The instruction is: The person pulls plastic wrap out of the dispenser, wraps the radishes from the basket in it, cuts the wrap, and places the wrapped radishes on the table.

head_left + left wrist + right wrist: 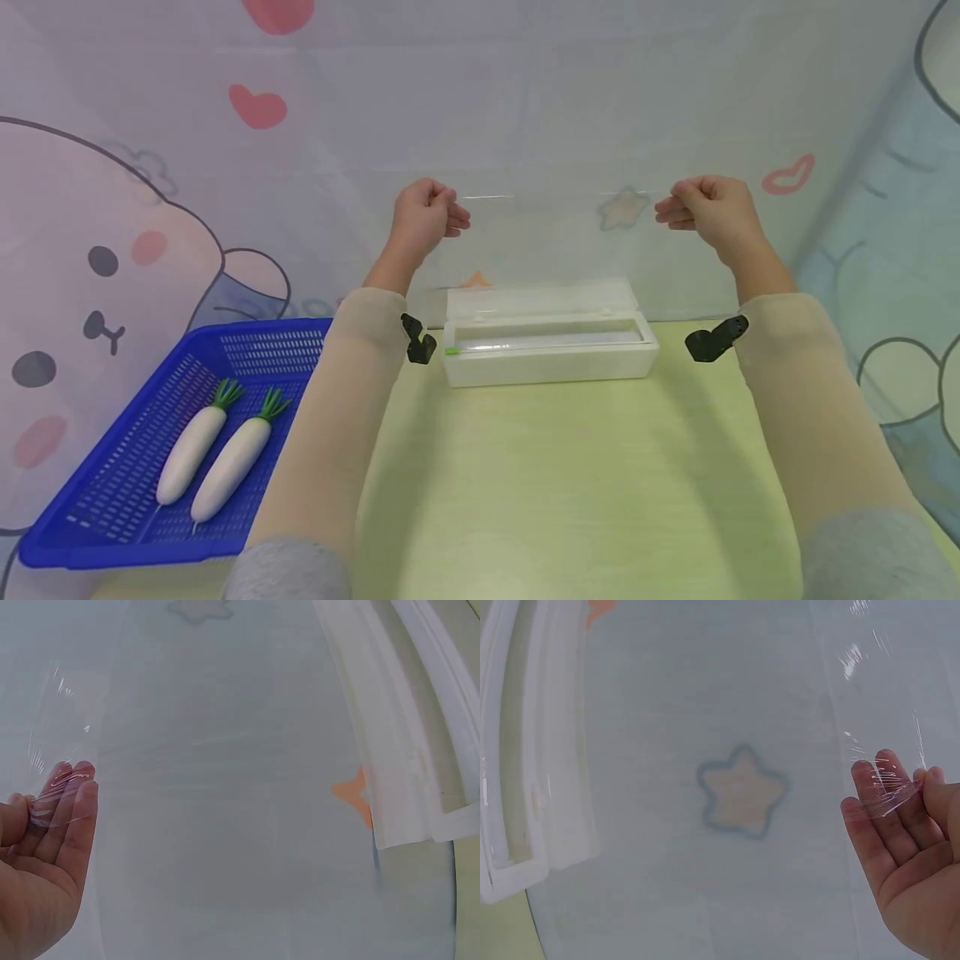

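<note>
A sheet of clear cling film is stretched between both raised hands, and its glints show against the backdrop. At one edge, my left hand pinches the film between thumb and index finger, the other fingers lying extended behind it. The opposite edge is pinched the same way by my right hand. In the right wrist view, the film wrinkles across the fingers. Below and between the hands stands a white cling film dispenser box, its lid raised, with a film roll inside.
A blue plastic basket on the left holds two white radishes, one radish beside the other radish. A green tab sits at the dispenser's left end. A printed cloth backdrop rises behind the pale green table.
</note>
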`<state>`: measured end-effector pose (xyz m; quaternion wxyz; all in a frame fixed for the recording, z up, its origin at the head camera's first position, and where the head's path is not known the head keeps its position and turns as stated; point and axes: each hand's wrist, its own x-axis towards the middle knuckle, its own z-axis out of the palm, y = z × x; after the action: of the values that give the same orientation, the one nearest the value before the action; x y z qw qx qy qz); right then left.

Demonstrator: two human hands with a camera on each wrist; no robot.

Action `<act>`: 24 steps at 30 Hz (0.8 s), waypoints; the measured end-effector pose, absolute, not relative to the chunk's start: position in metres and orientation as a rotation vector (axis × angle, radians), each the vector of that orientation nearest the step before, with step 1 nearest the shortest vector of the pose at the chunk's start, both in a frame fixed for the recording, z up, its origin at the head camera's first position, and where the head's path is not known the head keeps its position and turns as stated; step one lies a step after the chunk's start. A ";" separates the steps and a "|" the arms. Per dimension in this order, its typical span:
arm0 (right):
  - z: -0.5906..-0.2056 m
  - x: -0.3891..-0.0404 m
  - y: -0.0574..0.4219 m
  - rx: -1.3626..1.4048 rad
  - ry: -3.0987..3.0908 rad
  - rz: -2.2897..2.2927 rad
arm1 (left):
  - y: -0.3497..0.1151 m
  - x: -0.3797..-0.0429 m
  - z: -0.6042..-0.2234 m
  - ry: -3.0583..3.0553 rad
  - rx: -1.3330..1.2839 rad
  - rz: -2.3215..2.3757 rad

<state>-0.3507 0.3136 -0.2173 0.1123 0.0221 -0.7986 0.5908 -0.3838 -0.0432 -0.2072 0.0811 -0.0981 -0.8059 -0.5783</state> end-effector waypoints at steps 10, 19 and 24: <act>-0.221 -0.337 0.321 0.187 -2.313 1.742 | -0.054 -0.366 -0.205 -2.435 -0.474 -1.687; -0.230 -0.308 0.331 0.315 -2.393 1.535 | -0.067 -0.333 -0.208 -2.500 -0.659 -1.450; -0.240 -0.285 0.340 0.388 -2.386 1.430 | -0.068 -0.311 -0.217 -2.514 -0.743 -1.350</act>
<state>-0.2850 0.3401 -0.2396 0.1658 0.1362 -0.8378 0.5021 -0.3112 -0.0685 -0.2172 0.0965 -0.2508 -0.8486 -0.4556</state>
